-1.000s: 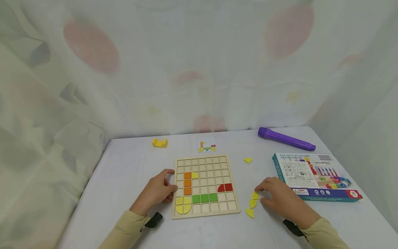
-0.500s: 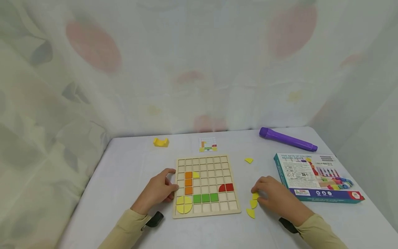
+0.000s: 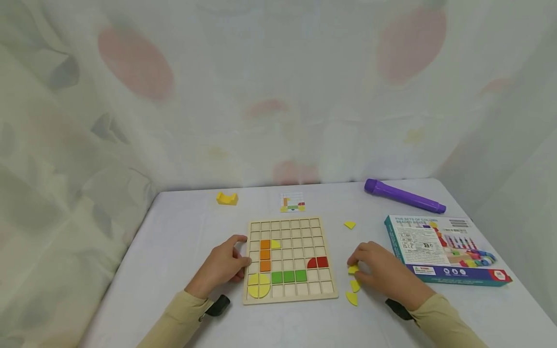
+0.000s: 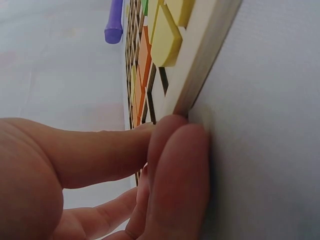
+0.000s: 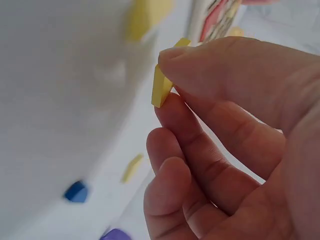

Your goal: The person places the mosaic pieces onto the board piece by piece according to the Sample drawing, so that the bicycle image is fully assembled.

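My left hand [image 3: 222, 265] grips the left edge of a wooden grid board [image 3: 300, 292]; in the left wrist view the thumb lies at the board's rim with curled fingers against its side. Orange squares [image 3: 265, 254], green squares [image 3: 289, 276], red pieces [image 3: 322, 262] and yellow quarter-circles [image 3: 258, 285] sit in its cells. Right of the board, my right hand [image 3: 380, 270] pinches a yellow quarter-circle tile [image 5: 160, 89] between thumb and finger, raised off the table in the right wrist view. Two more yellow tiles [image 3: 352, 298] lie just below that hand, and another yellow tile [image 3: 350, 224] lies farther back.
Behind the board lies a small pattern card [image 3: 293, 202], with a yellow notched block [image 3: 227, 198] to its left. A purple tube [image 3: 405, 195] and a printed toy box [image 3: 444, 249] occupy the right side. A patterned curtain [image 3: 278, 96] rises behind the table.
My right hand has moved slightly left and up, drawing the yellow quarter-circle tile away from the two below it. The left hand stays at the board's edge.
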`<state>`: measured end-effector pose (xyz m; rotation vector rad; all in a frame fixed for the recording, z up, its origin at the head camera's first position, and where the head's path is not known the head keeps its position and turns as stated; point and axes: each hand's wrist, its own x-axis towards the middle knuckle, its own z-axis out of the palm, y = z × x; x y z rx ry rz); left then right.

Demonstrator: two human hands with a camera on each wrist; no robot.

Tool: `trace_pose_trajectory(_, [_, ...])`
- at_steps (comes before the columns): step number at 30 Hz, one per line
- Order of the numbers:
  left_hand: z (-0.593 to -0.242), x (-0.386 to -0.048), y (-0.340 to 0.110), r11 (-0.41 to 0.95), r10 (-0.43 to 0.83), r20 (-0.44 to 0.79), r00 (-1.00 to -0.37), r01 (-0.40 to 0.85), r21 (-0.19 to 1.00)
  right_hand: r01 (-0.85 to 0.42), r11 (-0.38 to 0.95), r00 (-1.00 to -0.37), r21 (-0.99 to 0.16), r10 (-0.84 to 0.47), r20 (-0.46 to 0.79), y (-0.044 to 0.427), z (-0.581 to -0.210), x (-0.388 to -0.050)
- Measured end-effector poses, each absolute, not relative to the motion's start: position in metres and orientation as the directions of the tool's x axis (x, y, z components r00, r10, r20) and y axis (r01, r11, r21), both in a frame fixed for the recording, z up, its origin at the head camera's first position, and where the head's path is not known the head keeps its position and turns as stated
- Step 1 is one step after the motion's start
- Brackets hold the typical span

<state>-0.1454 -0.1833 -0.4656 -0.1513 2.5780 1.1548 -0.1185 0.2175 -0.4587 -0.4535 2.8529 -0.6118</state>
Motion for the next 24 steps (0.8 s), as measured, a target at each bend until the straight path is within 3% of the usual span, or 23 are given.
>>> trace_pose_trajectory(13, [-0.47, -0.145, -0.185, 0.669, 0.036, -0.324, -0.946, -0.218, 0.711, -0.495, 0.737, -0.83, -0.461, -0.558, 0.0, 0.154, -0.456, -0.118])
trace_pose_trajectory(24, [-0.469, -0.146, -0.185, 0.663, 0.037, -0.32, -0.947, -0.217, 0.716, -0.561, 0.716, -0.803, -0.416, -0.593, 0.063, 0.144, -0.465, -0.12])
